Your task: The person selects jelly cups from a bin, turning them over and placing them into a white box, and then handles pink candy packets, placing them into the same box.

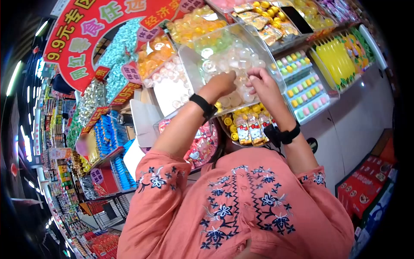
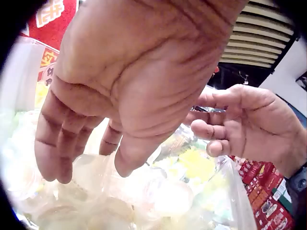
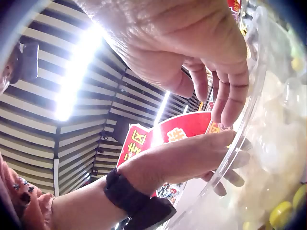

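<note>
Jelly cups (image 1: 233,56): heaped loose in a clear bin (image 1: 189,60), tilted toward her for easy reach.
Left hand (image 1: 222,84): fingers relaxed, dipping in, grasping nothing.
Right hand (image 1: 261,82): fingers loosely curled at the rim; holding anything, cannot tell.

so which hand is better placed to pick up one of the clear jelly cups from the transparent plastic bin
Left, probably. The left hand hangs open with fingertips just above the clear jelly cups inside the transparent plastic bin. The right hand sits at the bin's edge, fingers loosely curled, apparently holding nothing.
</note>
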Available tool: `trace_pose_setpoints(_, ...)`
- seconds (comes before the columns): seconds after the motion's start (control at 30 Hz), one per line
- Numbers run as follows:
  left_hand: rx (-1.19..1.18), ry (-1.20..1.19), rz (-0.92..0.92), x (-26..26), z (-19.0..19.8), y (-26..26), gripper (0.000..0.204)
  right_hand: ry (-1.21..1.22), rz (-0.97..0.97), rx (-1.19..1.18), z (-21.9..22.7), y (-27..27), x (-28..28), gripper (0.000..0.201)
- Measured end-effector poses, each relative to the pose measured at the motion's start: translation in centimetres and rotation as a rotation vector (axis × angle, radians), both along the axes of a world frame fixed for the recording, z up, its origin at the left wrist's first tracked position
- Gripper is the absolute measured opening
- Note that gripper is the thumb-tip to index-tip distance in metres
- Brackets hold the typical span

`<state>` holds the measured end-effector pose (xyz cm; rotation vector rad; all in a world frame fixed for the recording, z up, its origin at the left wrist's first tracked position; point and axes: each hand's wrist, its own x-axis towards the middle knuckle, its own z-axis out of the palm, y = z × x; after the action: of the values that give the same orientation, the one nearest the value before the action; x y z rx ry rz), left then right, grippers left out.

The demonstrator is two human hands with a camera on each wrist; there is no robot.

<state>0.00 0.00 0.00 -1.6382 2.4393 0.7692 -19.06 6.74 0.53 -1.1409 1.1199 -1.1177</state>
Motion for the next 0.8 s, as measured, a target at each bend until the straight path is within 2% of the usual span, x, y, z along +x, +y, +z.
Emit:
trace_pose_setpoints(0.03, -0.049, -0.008, -0.01, 0.4, -0.7, 0.1, 0.032, -0.014, 0.008, 0.002, -0.4, 0.2, 0.4, 0.025)
trace_pose_setpoints(0.07, -0.067, -0.01, 0.005, 1.0, -2.2, -0.2, 0.038, -0.032, 0.02, -0.002, -0.7, 0.3, 0.9, 0.024)
trace_pose_setpoints(0.1, -0.049, 0.014, 0.057, -1.3, -2.6, -0.4, 0.038, 0.006, 0.042, 0.015, 0.0, -0.1, -0.9, 0.024)
trace_pose_setpoints(0.13, -0.078, -0.004, 0.058, -1.0, -3.2, -0.5, 0.038, -0.003, 0.064, 0.017, -0.1, -0.3, -0.7, 0.024)
trace_pose_setpoints(0.23, -0.085, -0.054, 0.091, -0.8, -1.1, 0.0, 0.042, 0.001, 0.099, 0.009, -0.1, -0.7, 0.0, 0.024)
trace_pose_setpoints(0.3, -0.022, -0.011, 0.131, -0.4, 0.4, 0.0, 0.043, -0.012, 0.127, -0.002, 0.1, -0.8, 0.1, 0.024)
trace_pose_setpoints(0.4, -0.065, 0.124, 0.15, 1.5, 1.0, -0.2, 0.052, -0.015, 0.136, 0.002, 0.1, -1.1, -0.2, 0.025)
trace_pose_setpoints(0.5, 0.282, 0.517, 0.477, 1.5, 5.8, 1.3, 0.052, 0.0, 0.166, 0.017, 0.1, -1.5, -0.2, 0.027)
trace_pose_setpoints(0.67, 0.353, 0.973, 0.617, 1.7, 7.3, 4.7, 0.045, -0.112, 0.287, 0.096, 1.5, -1.6, 0.5, 0.03)
trace_pose_setpoints(0.8, 0.366, 1.166, 0.683, 1.3, 7.0, 7.1, 0.043, -0.169, 0.343, 0.094, 1.5, -1.9, 0.9, 0.028)
